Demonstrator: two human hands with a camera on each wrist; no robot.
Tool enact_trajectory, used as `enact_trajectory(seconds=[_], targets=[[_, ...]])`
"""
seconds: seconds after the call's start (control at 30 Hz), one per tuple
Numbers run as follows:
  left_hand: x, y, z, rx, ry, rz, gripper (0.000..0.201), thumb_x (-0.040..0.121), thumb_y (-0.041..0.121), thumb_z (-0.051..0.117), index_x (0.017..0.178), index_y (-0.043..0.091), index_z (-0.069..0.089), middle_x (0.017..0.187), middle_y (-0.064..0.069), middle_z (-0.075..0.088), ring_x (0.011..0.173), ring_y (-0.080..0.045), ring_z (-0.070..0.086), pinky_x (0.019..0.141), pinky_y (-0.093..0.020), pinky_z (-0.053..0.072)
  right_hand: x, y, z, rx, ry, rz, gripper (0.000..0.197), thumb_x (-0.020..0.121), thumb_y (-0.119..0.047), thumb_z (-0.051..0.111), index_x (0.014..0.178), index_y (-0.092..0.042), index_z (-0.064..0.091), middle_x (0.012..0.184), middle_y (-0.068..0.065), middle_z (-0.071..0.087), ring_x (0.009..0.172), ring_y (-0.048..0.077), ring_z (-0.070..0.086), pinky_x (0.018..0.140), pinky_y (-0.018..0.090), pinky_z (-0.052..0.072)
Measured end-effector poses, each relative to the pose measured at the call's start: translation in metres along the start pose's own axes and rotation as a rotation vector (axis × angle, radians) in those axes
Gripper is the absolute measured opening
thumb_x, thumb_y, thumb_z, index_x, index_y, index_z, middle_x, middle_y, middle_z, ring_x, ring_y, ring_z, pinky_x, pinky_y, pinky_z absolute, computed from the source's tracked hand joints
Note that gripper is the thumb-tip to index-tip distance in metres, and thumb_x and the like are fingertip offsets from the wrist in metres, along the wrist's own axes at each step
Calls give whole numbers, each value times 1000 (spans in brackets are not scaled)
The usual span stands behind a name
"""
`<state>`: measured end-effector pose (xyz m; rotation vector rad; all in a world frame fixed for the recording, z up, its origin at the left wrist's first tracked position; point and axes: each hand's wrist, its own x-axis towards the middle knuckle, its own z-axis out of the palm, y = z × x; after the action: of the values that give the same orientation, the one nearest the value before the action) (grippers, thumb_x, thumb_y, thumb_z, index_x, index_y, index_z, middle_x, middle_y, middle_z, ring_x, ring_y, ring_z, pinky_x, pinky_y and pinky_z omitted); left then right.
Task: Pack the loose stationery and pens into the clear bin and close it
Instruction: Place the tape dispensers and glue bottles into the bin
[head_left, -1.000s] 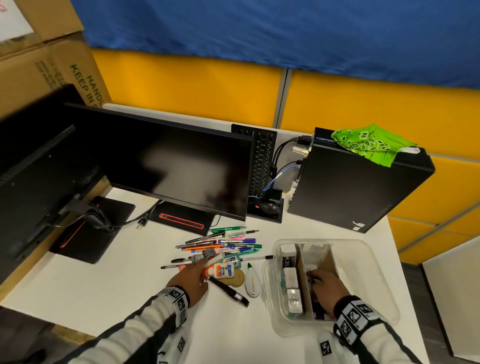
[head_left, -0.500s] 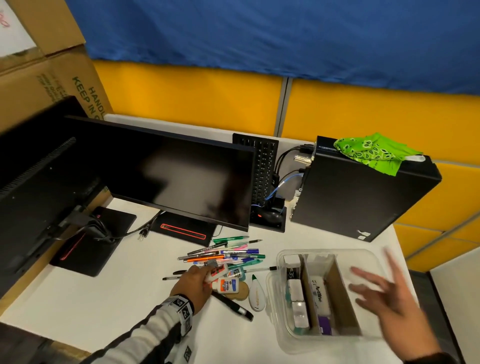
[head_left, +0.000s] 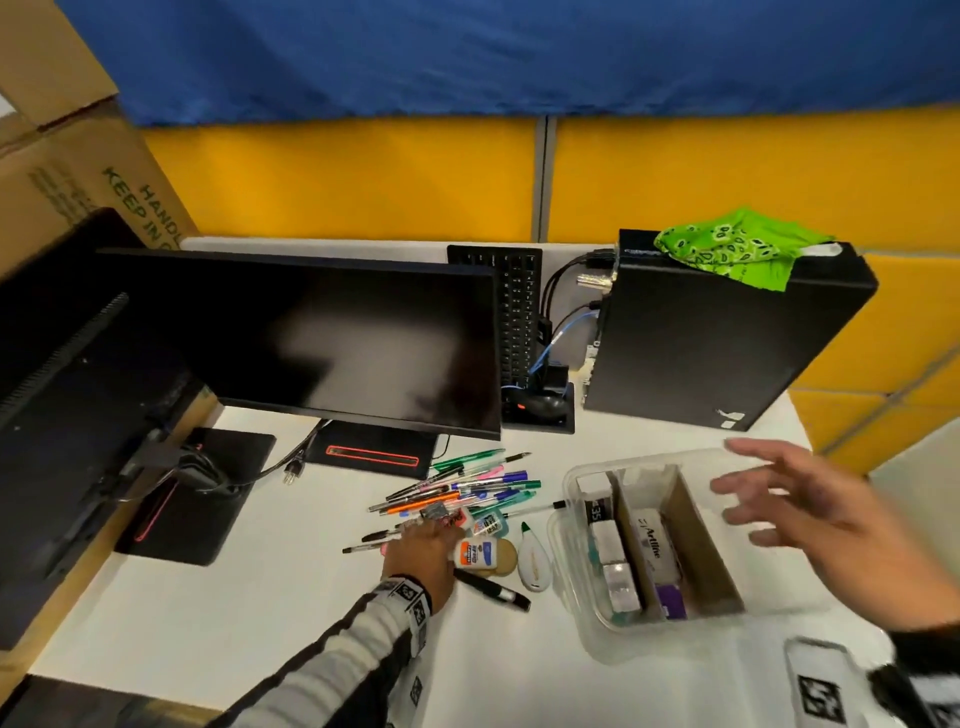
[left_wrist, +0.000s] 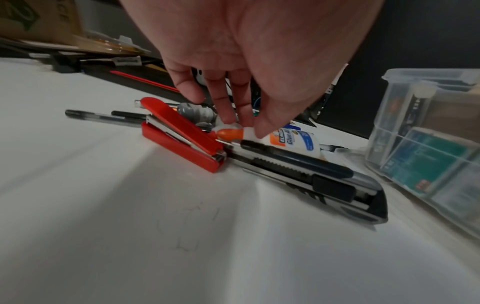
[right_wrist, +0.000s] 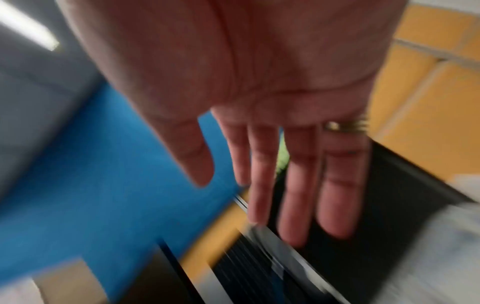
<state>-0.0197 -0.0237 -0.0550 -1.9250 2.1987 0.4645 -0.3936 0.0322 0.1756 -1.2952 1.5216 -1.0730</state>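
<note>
The clear bin (head_left: 571, 480) with cardboard dividers stands on the white desk at the right and holds several small boxes; it also shows in the left wrist view (left_wrist: 428, 131). Loose pens (head_left: 467, 488) lie fanned out left of it. My left hand (head_left: 423, 545) (left_wrist: 244, 125) pinches the cap end of a white glue bottle (head_left: 475, 551) (left_wrist: 293, 142). A red stapler (left_wrist: 182, 133) and a black utility knife (head_left: 493, 590) (left_wrist: 306, 170) lie beside it. My right hand (head_left: 779, 499) (right_wrist: 244, 195) hovers empty, fingers spread, over the bin's right side.
A white correction-tape dispenser (head_left: 533, 558) lies between the glue and the bin. Behind the pens stand a black monitor (head_left: 311, 338), an upright keyboard (head_left: 519, 312), a mouse (head_left: 540, 405) and a black computer tower (head_left: 727, 338) with a green cloth (head_left: 737, 249). The desk edge is just right of the bin.
My right hand has come up out of the bin and swung right, opening with fingers spread. The left hand has stayed at the glue bottles by the pen pile.
</note>
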Motion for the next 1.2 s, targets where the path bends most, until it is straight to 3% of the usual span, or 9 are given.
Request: enact_trajectory(seconds=[0.1, 0.2, 0.47, 0.57, 0.67, 0.87, 0.93, 1.07, 1.2], targets=[[2, -2, 6, 77, -13, 1, 52, 88, 23, 58, 136, 40, 48, 137, 4, 55, 125, -27, 49, 101, -45, 45, 2, 76, 27, -166, -199, 189, 32, 91, -10, 68, 107, -38, 71, 94, 4, 77, 87, 26, 73, 86, 44, 59], [3, -8, 9, 103, -19, 31, 53, 86, 26, 58, 137, 37, 48, 137, 7, 57, 127, -26, 48, 105, -44, 38, 0, 117, 36, -180, -145, 346, 27, 91, -5, 67, 105, -27, 71, 88, 7, 77, 81, 27, 72, 90, 61, 54], [9, -6, 7, 44, -13, 43, 42, 82, 55, 63, 120, 35, 60, 115, 9, 69, 113, -23, 59, 99, -43, 42, 10, 145, 42, -183, -69, 388, 23, 89, -8, 68, 102, -27, 70, 83, 7, 77, 78, 40, 71, 80, 58, 59], [10, -5, -1, -20, 5, 37, 39, 78, 56, 65, 109, 33, 63, 99, 11, 70, 99, -19, 64, 95, -41, 45, 12, 145, 42, -153, -47, 383, 19, 90, -7, 67, 102, -22, 69, 82, 9, 76, 78, 45, 68, 68, 46, 57], [11, -7, -10, -49, -18, 34, 39, 74, 59, 64, 103, 34, 62, 92, 11, 69, 91, -18, 64, 93, -40, 49, 14, 143, 42, -68, -2, 416, 19, 91, 2, 63, 106, -9, 67, 90, 24, 73, 65, 41, 61, 57, 37, 53], [16, -1, -19, -279, -146, 70, 12, 79, 28, 65, 87, 25, 57, 85, 12, 63, 84, -16, 64, 81, -35, 57, 20, 143, 42, 3, 16, 479, 19, 93, 4, 58, 108, -6, 65, 95, 28, 71, 66, 30, 59, 50, 31, 46], [24, 9, -19, -303, -87, 96, 13, 82, 32, 63, 93, 29, 56, 96, 10, 64, 88, -16, 62, 82, -39, 57, 21, 143, 43, -2, 19, 486, 18, 93, 3, 59, 108, -6, 66, 95, 27, 71, 65, 30, 59, 51, 31, 45], [45, 30, -19, -105, -20, 110, 37, 93, 29, 58, 130, 31, 55, 130, 3, 63, 113, -23, 61, 95, -43, 54, 21, 142, 42, 36, 40, 477, 18, 94, 5, 58, 108, -3, 65, 96, 27, 71, 67, 30, 60, 49, 30, 49], [57, 43, -17, 154, -136, 105, 53, 82, 20, 70, 130, 33, 53, 127, 3, 61, 109, -27, 63, 88, -47, 57, 18, 148, 41, 23, 41, 457, 17, 93, 5, 59, 105, -6, 66, 88, 20, 73, 66, 30, 62, 57, 36, 53]])
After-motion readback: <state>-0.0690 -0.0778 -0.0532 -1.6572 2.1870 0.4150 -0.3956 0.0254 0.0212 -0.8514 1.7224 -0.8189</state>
